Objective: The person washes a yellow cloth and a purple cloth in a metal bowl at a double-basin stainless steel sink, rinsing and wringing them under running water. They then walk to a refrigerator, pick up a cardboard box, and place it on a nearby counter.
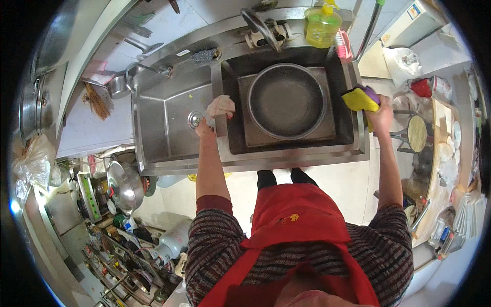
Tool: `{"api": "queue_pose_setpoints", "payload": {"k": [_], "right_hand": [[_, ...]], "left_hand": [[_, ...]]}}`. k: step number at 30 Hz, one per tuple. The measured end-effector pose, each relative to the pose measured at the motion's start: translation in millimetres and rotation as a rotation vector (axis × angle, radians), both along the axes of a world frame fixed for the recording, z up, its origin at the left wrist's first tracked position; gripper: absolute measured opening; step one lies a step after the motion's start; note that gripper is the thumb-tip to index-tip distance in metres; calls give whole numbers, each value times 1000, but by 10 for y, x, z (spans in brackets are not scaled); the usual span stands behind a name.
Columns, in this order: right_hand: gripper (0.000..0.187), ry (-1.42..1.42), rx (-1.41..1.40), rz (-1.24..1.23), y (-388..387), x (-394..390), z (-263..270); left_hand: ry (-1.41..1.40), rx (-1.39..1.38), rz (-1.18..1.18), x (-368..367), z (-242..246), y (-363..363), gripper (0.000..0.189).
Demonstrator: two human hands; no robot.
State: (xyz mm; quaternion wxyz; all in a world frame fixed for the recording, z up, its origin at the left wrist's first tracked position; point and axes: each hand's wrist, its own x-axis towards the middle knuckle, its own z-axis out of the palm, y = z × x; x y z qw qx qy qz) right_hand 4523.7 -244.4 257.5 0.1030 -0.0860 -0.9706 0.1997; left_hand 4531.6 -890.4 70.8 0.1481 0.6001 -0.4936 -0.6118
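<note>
My left hand (205,127) is at the divider side of the left sink basin (153,134), close to the round drain strainer (195,119); whether its fingers hold anything cannot be told. A crumpled pale cloth (221,106) with reddish edging lies on the divider just beyond it. Over the right rim of the sink, my right hand (379,115) grips a yellow and purple cloth (360,99). Between the hands, a large round metal pan (287,101) sits in the dark right basin (238,134).
Behind the right basin stand a faucet (264,28), a yellow dish soap pump bottle (323,27) and a pink brush (343,44). A steel wool pad (204,56) lies behind the divider. A round stool (416,133) is at right, a lidded wok (125,187) at lower left.
</note>
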Motion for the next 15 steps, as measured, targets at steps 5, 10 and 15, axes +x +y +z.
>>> {"api": "queue_pose_setpoints", "payload": {"k": [5,10,15], "right_hand": [[49,196,-417,31,-247,213,619],[65,213,-514,178,-922,187,464],[73,132,-269,248,-1702,2,-431]], "left_hand": [[-49,-447,-29,108,297,252,40],[208,-991,-186,299,711,804,36],[443,-1093,-532,462,890,1416,46]]}}
